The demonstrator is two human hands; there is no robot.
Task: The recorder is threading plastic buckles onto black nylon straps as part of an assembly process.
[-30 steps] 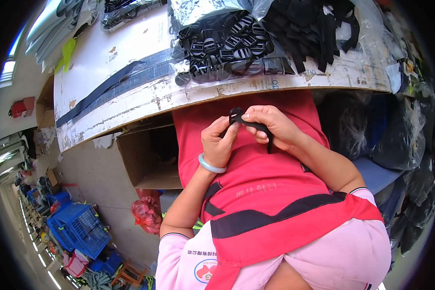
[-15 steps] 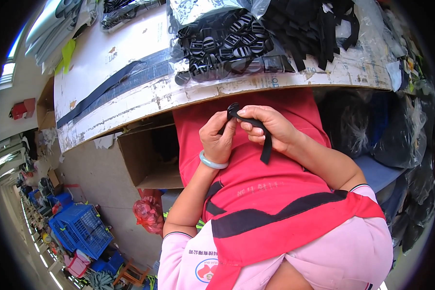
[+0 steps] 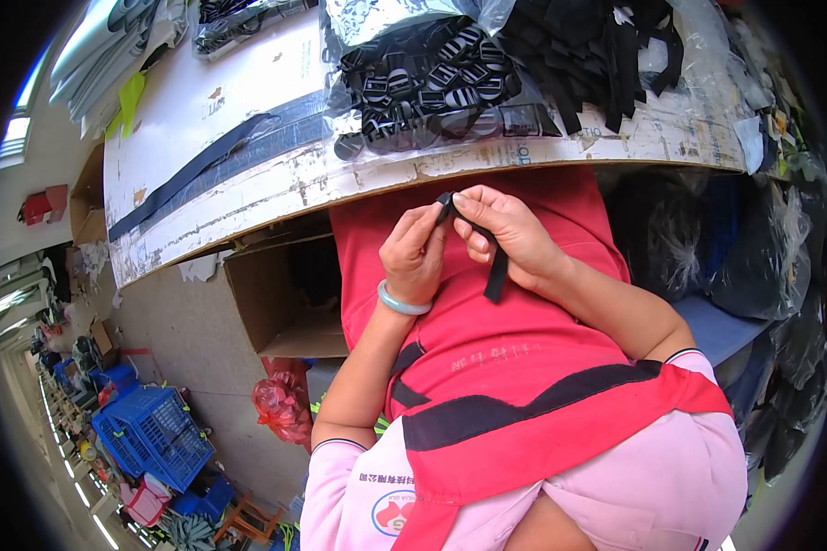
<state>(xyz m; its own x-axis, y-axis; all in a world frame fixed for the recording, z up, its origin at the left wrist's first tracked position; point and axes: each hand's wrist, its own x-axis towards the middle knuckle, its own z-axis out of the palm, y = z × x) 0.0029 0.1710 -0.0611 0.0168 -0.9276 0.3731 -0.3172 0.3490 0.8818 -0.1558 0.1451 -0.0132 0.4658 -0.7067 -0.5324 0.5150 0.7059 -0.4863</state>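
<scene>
Over the red apron, just in front of the table edge, my two hands meet at chest height. My left hand, with a pale bangle at its wrist, is closed in a pinch on a small black buckle, mostly covered by fingers. A black webbing strap runs from the buckle through my right hand, which pinches it between thumb and fingers. The strap's free end hangs below the right palm. Beyond my hands, a clear bag of black plastic buckles lies on the table.
The worn white table carries a long black strap at left and a pile of black straps at back right. Below stands an open cardboard box. Blue crates and a red plastic bag are on the left.
My right fingers have shifted slightly up and closer to the left fingertips. The strap's hanging end has moved a little up and left, and the buckle is more covered.
</scene>
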